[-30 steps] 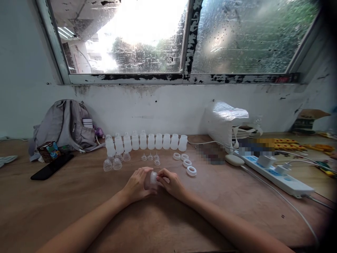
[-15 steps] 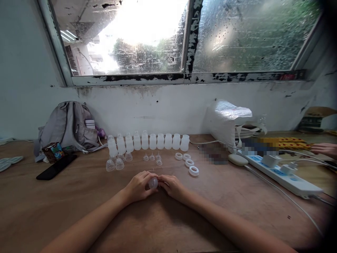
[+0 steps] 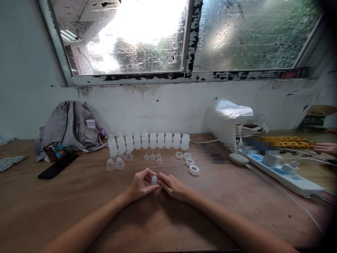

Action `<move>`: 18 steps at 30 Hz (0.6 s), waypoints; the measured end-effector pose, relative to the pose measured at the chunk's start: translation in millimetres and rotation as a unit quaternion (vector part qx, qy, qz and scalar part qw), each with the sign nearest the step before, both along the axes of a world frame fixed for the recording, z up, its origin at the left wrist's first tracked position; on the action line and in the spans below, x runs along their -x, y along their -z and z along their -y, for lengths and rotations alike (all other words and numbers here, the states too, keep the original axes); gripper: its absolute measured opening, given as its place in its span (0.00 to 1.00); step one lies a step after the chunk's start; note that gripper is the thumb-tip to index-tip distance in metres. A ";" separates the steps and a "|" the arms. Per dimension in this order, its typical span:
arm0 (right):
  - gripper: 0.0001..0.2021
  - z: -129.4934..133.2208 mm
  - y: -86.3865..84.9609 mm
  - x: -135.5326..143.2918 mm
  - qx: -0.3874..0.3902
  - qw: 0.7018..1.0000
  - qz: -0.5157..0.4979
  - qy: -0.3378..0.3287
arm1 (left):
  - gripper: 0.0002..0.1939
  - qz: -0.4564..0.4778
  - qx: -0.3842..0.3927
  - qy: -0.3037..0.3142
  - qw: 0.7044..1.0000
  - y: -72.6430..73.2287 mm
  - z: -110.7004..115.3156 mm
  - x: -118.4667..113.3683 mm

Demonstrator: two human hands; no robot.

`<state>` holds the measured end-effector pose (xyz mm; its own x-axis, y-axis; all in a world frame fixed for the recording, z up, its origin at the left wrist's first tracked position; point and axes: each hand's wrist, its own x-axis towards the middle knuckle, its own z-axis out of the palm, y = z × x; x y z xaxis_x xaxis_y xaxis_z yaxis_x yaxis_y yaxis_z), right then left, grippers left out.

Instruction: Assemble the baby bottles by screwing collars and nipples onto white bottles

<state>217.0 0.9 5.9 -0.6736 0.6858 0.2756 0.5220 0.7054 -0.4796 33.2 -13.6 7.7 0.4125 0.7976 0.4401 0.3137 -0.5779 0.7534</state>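
Note:
My left hand point(image 3: 140, 184) grips a white screw ring point(image 3: 154, 180) of a baby bottle by its edges, thumb below and fingers above. The ring stands on edge, its ridged side toward me. Close on its right, my right hand point(image 3: 172, 185) has its fingers pinched together; what they hold, if anything, is hidden. Beyond the hands lie several clear nipples point(image 3: 159, 162). Clear dome caps point(image 3: 120, 163) sit to the left, and more white rings point(image 3: 194, 170) to the right. Behind them runs a row of frosted bottles point(image 3: 168, 141), those on the left topped with caps.
At left are a grey backpack point(image 3: 67, 123), a small box point(image 3: 54, 151) and a black phone point(image 3: 57, 166). At right, a white power strip point(image 3: 286, 175) with plugs and cables lies near a white bag point(image 3: 223, 123). Another person's hand point(image 3: 325, 148) shows at the far right edge.
My left hand has turned the held piece: its round clear face showed before, and now the ring's ridged side does. The fingers of my left hand are spread wider around it.

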 end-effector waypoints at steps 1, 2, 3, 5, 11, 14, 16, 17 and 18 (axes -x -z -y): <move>0.08 1.0 -1.8 0.0 0.011 1.000 -0.006 0.001 | 0.17 0.013 0.000 0.010 1.000 0.4 -0.5 -0.1; 0.09 2.2 -3.8 0.3 0.018 1.000 -0.013 0.003 | 0.18 0.027 0.003 0.023 0.999 0.9 -1.3 0.1; 0.09 3.7 -6.1 1.0 0.023 1.000 -0.021 0.004 | 0.18 0.042 0.014 0.038 0.998 1.4 -2.7 0.4; 0.10 6.5 -10.8 3.2 0.030 0.999 -0.035 0.001 | 0.19 0.079 0.061 0.074 0.992 2.2 -6.8 1.9; 0.12 9.9 -16.8 10.4 0.066 0.996 -0.065 -0.005 | 0.20 0.111 0.188 0.130 0.967 2.2 -24.2 11.4; 0.12 9.6 -14.8 12.0 0.076 0.995 -0.068 -0.016 | 0.20 0.091 0.211 0.146 0.962 0.3 -29.1 16.7; 0.13 9.4 -13.8 12.4 0.078 0.994 -0.067 -0.023 | 0.20 0.082 0.222 0.153 0.959 -1.9 -30.2 19.7; 0.13 9.4 -13.6 12.4 0.079 0.994 -0.066 -0.023 | 0.20 0.080 0.226 0.154 0.958 -3.4 -30.2 21.0; 0.13 9.4 -13.7 12.4 0.081 0.994 -0.064 -0.021 | 0.20 0.077 0.230 0.155 0.958 -4.9 -30.0 22.2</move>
<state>204.7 -8.6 19.6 -0.6688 0.7008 0.2483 0.4219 0.6327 -0.6493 11.0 16.4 12.6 0.6199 0.7710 0.1459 0.0456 -0.2210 0.9742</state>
